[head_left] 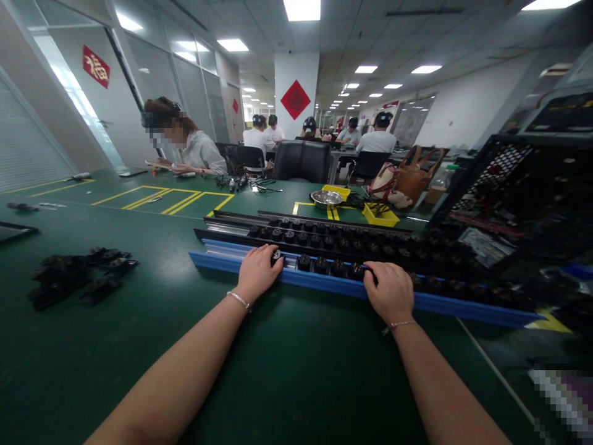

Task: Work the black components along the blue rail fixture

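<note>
A long blue rail [319, 285] lies across the green table in front of me, with a row of black round parts [320, 265] seated along its channel. Near the rail's left end, my left hand [259, 270] has its fingers closed on a black round part [277, 254] with a pale face. Farther right, my right hand [390, 289] is bent over the same rail, its fingers curled beside the row. Its fingertips and whatever they grip are hidden. Between my hands, several of the round parts stand upright in the rail.
Black rails [222, 238] with similar parts lie just behind. Loose black parts [65, 275] are piled at left. A metal bowl [327, 198], a yellow tray [380, 214] and a black perforated case [477, 185] stand beyond. A person [199, 151] sits across the table.
</note>
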`<state>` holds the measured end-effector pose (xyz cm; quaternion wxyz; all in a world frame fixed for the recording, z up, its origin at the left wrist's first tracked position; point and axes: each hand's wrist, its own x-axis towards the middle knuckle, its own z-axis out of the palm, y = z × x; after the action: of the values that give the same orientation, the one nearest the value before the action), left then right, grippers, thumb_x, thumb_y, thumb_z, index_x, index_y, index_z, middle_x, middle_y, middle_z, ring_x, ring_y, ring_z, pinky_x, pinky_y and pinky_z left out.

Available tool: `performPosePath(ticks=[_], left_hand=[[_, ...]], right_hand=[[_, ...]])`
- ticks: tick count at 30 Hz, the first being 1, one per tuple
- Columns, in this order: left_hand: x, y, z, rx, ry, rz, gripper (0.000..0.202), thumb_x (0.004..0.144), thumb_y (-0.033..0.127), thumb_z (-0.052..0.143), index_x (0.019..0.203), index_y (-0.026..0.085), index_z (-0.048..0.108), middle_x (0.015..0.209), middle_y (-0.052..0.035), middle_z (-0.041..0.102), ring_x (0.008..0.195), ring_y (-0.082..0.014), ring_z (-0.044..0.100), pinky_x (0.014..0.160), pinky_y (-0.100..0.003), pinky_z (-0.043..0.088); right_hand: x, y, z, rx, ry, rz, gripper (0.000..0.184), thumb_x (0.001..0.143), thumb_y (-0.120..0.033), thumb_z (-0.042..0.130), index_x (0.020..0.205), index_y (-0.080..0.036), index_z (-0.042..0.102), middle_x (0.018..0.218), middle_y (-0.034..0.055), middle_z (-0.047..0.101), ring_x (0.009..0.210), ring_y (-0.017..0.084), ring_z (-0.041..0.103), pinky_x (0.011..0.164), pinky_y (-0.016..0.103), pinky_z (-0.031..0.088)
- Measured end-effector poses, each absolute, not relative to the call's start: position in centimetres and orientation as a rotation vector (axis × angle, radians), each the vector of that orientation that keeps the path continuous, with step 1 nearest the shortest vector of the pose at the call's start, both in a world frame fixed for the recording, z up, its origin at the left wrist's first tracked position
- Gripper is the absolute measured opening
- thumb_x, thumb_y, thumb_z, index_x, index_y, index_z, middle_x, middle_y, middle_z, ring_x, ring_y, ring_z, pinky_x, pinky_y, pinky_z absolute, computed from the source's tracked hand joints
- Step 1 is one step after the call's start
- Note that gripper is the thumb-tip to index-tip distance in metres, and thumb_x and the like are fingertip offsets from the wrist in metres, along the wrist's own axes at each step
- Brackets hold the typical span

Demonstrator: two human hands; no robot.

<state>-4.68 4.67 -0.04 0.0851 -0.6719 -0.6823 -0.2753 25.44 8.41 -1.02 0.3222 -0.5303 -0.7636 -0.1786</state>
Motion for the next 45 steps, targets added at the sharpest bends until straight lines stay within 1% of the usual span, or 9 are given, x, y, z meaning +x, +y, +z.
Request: performPosePath(ticks=[8,14,19,23,29,34,37,45], left_hand=[[-5.0,4.5,-0.1,-1.965,-2.071,-0.837,0.034,0.085,0.034,0.047,0.114,0.021,0.058,0.116,-0.0069,0.064,0.114,-0.0235,0.054,0.104,-0.038,0.033],[-5.2,4.5,-0.3,-1.921,-2.085,-0.831,0.036,0.085,0.034,0.046,0.115,0.018,0.058,0.116,-0.0090,0.064,0.114,-0.0233,0.054,0.105,-0.039,0.031],[-5.3,4.6,-0.5,-1.906,-2.058,-0.819,0.036,0.086,0.033,0.044,0.116,0.020,0.057,0.117,-0.0067,0.064,0.115,-0.0212,0.053,0.107,-0.038,0.029],[-5.5,4.6,-0.6,-1.877,-2.077,-0.822,0.037,0.086,0.034,0.043,0.116,0.019,0.057,0.116,-0.0070,0.064,0.117,-0.0211,0.052,0.107,-0.039,0.027],[-5.6,4.6,-0.7,-1.873,-2.076,-0.836,0.037,0.085,0.034,0.043,0.116,0.019,0.057,0.116,-0.0067,0.064,0.116,-0.0208,0.052,0.106,-0.037,0.029],[-5.8,4.7,-0.8,-1.874,-2.050,-0.836,0.038,0.086,0.034,0.042,0.117,0.018,0.057,0.115,-0.0077,0.065,0.114,-0.0209,0.054,0.105,-0.037,0.030],[-5.9,4.7,-0.9,-1.861,-2.058,-0.831,0.038,0.086,0.034,0.042,0.116,0.018,0.057,0.115,-0.0076,0.065,0.113,-0.0206,0.054,0.106,-0.037,0.029],[-6.0,4.6,-1.0,-1.809,-2.091,-0.874,0.037,0.085,0.034,0.041,0.115,0.019,0.057,0.114,-0.0080,0.065,0.113,-0.0214,0.054,0.108,-0.041,0.024]], right_hand=[[25.5,8.4,-1.1,-1.388,-2.008,-0.455,0.029,0.084,-0.030,0.042,0.098,-0.021,0.065,0.098,0.0054,0.068,0.097,0.022,0.054,0.088,0.037,0.035],[25.6,8.5,-1.2,-1.394,-2.021,-0.455,0.029,0.084,-0.029,0.043,0.100,-0.020,0.065,0.098,0.0062,0.067,0.099,0.022,0.053,0.090,0.037,0.035],[25.6,8.7,-1.3,-1.393,-2.026,-0.447,0.029,0.083,-0.029,0.043,0.101,-0.020,0.065,0.098,0.0065,0.067,0.099,0.022,0.053,0.090,0.037,0.035],[25.6,8.5,-1.2,-1.379,-2.023,-0.441,0.029,0.084,-0.028,0.043,0.101,-0.019,0.065,0.098,0.0065,0.067,0.099,0.022,0.053,0.089,0.037,0.035],[25.6,8.5,-1.2,-1.383,-2.018,-0.443,0.028,0.085,-0.029,0.043,0.100,-0.020,0.065,0.099,0.0058,0.067,0.098,0.022,0.054,0.089,0.036,0.036],[25.6,8.5,-1.2,-1.381,-2.015,-0.453,0.028,0.084,-0.028,0.044,0.100,-0.019,0.065,0.099,0.0054,0.067,0.100,0.022,0.054,0.091,0.036,0.035],[25.6,8.5,-1.2,-1.373,-2.019,-0.445,0.027,0.084,-0.028,0.044,0.100,-0.019,0.064,0.099,0.0055,0.067,0.100,0.022,0.053,0.092,0.036,0.035],[25.5,8.4,-1.1,-1.390,-2.012,-0.420,0.028,0.084,-0.029,0.043,0.100,-0.019,0.064,0.099,0.0061,0.067,0.100,0.022,0.053,0.090,0.037,0.035]])
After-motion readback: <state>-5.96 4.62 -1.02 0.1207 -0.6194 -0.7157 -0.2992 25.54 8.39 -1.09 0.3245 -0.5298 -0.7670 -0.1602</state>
